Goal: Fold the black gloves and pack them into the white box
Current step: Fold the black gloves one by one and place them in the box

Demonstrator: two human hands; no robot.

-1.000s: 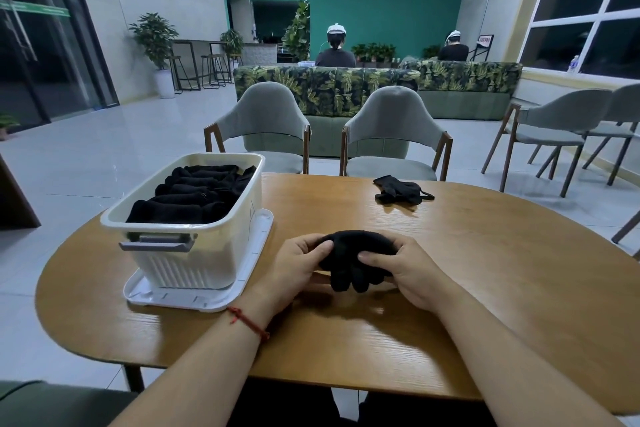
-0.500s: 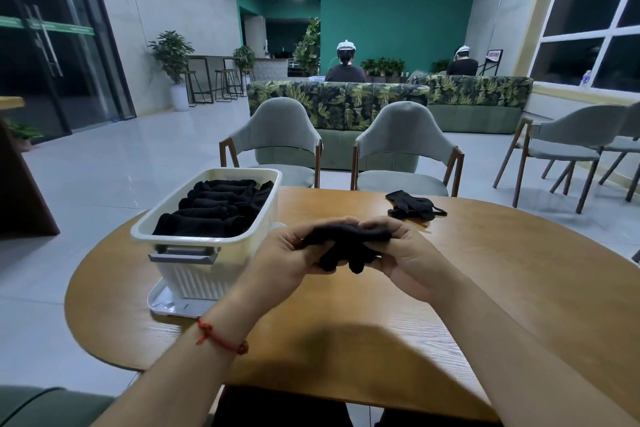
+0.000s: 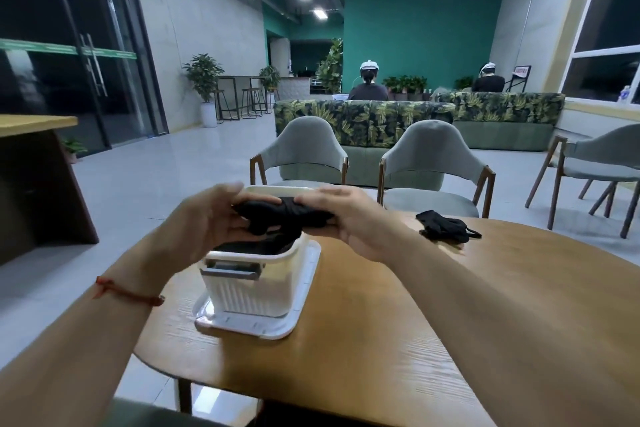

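A folded bundle of black gloves (image 3: 282, 213) hangs in the air just above the white box (image 3: 252, 291). My left hand (image 3: 204, 218) grips its left end and my right hand (image 3: 349, 218) grips its right end. The box stands on its white lid (image 3: 298, 312) at the left of the wooden table, and black folded gloves lie inside it, mostly hidden behind my hands. Another black glove pair (image 3: 445, 225) lies loose on the table at the far right.
The round wooden table (image 3: 381, 340) ends close to the box on the left. Two grey chairs (image 3: 433, 163) stand behind its far edge, a third at the right. A dark desk (image 3: 34, 184) stands at the left across open floor.
Both hands lifted the glove bundle off the table and carried it leftward until it sits over the box. The view has turned left with them.
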